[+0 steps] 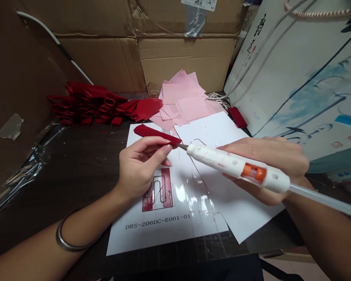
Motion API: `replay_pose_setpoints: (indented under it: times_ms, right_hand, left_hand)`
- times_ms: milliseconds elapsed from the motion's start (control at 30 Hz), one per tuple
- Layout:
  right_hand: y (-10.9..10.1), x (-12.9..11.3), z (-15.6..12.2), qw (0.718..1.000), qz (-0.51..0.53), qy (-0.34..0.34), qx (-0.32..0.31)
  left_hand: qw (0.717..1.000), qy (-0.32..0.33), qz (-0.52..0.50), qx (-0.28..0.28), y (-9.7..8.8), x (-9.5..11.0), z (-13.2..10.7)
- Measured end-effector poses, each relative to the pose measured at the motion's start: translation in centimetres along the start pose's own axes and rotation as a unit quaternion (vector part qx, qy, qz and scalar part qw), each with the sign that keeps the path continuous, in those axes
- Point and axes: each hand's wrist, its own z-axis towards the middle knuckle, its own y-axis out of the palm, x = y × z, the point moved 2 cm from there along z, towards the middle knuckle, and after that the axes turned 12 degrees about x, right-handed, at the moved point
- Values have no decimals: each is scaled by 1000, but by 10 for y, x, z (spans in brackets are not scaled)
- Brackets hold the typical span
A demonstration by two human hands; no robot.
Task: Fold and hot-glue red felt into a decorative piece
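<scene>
Between thumb and fingers, my left hand (143,162) pinches a folded strip of dark red fabric (155,133) over the white printed sheet (128,242). My right hand (269,156) is wrapped round a white glue gun (216,158) with an orange part in its side and a clear glue stick (321,199) coming out of its back end. The gun's metal nozzle touches or nearly touches the right end of the red piece; the exact contact is hidden at my fingertips. Under my left hand, a printed red rectangle (167,191) with a clip-like outline shows on the sheet.
Rolled red fabric pieces (87,103) are piled at the back left. Pink paper squares (190,97) lie behind the sheets, beside metal clips (220,99) and a dark red piece (237,117). Cardboard (181,58) walls the back; a white painted bag (295,78) stands right, with a cable across it.
</scene>
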Motion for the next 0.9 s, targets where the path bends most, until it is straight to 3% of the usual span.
replay_pose_setpoints:
  times_ms: [133, 233, 333, 600, 900]
  right_hand:
    - [3, 5, -4, 995, 48, 77, 45]
    - [9, 17, -15, 963, 125, 216, 105]
    - [17, 29, -23, 936, 141, 295, 130]
    - [24, 39, -21, 918, 83, 365, 132]
    - [23, 38, -18, 919, 49, 375, 116]
  left_hand:
    - [997, -41, -55, -37, -3, -5, 2]
    - [992, -69, -93, -41, -4, -7, 2]
    - [991, -84, -101, -29, -4, -8, 2]
    - [994, -93, -61, -10, 0, -5, 3]
    - [993, -112, 9, 19, 0, -5, 7]
